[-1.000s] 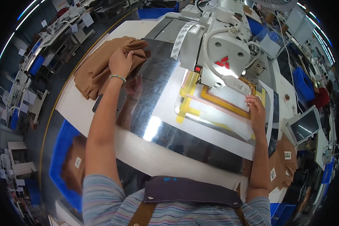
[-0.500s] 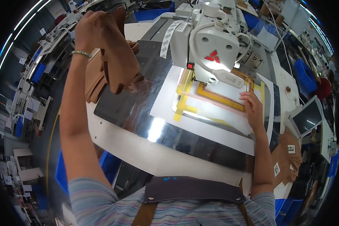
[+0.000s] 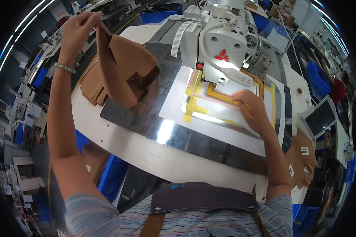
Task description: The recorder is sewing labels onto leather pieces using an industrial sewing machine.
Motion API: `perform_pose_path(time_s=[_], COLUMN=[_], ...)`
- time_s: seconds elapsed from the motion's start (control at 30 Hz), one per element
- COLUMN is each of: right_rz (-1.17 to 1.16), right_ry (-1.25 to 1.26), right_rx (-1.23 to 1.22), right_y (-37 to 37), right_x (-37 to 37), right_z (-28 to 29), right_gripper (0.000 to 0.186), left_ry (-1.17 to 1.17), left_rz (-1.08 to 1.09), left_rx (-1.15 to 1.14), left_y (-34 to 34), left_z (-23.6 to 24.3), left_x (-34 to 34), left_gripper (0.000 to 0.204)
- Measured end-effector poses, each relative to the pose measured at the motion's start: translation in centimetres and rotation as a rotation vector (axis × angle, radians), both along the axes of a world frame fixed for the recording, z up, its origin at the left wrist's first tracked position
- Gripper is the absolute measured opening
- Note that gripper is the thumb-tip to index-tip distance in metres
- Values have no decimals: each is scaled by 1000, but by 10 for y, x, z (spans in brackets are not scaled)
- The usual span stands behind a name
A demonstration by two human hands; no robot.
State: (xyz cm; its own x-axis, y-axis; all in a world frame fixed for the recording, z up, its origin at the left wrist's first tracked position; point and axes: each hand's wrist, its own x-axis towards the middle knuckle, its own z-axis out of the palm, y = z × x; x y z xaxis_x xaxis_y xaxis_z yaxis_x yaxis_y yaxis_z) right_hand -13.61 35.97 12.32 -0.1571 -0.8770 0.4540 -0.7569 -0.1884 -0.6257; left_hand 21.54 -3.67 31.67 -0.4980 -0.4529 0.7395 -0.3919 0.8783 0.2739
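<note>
Step in hand, as I judge it: L hand (image 3: 78,33) handling a brown sheet piece (image 3: 111,75), up by one edge, rest hanging in folds over the brown stack (image 3: 91,86) at the L side of the desk (image 3: 118,136). To do it well: grip near the edge, lift slowly so only one layer comes w/ it, let the folds drop open, & keep the lower end from dragging on the stack or the dark metal plate (image 3: 146,123). Looks soft & floppy, so a 2nd grip pt would prob. help keep it flat. Lower end hangs low by the plate; can't tell if it's touching.

Hands: well apart. L = fingertips pinched tight on the piece's top edge, raised above the stack. R hand (image 3: 251,110) = fingers half curled, thumb close to fingertips, nothing visible in it; sits over the lower side of the yellow frame (image 3: 216,95), nr the head of the white sewing machine (image 3: 229,41). Can't tell if R fingertips touch the frame or just hover, or if they meet.

Under R: white sheet (image 3: 176,104) w/ yellow tape strips (image 3: 189,112), on the plate.
</note>
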Motion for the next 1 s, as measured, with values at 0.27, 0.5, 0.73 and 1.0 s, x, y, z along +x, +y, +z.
perform_pose_path(time_s=[0.27,0.5,0.73,1.0], right_rz=[250,47,50,123], right_ry=[-61,185,85,-28], right_rx=[-80,-289,-331,-251], right_y=[-92,-184,-126,-107], right_x=[123,174,120,147], right_z=[31,43,78,90], right_gripper=[53,67,22,48], left_ry=[-28,-17,56,105], left_rz=[-24,-107,298,-357], left_rx=[92,153,-75,120], left_y=[81,88,-8,69], left_z=[-66,-75,-19,-22], left_x=[-34,-11,76,9], left_gripper=[15,13,15,10])
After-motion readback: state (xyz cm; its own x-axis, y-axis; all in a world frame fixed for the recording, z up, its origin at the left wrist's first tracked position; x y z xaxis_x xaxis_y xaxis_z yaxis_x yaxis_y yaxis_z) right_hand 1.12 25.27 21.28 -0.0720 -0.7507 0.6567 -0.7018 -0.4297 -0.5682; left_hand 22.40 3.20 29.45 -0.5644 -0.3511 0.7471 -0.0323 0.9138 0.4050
